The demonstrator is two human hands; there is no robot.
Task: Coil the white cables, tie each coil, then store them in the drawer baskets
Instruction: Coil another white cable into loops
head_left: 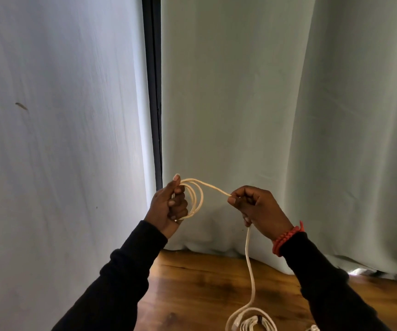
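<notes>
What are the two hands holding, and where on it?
Both hold one white cable. The left hand grips its coiled loops; the right hand pinches the straight run leaving the loops.

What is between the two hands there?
In the head view, a single taut strand of white cable spans from the coil in the left hand to the right hand.

Curtain [264,115] close behind blocks forward reach; open room lies above the wooden table [192,295] below
</notes>
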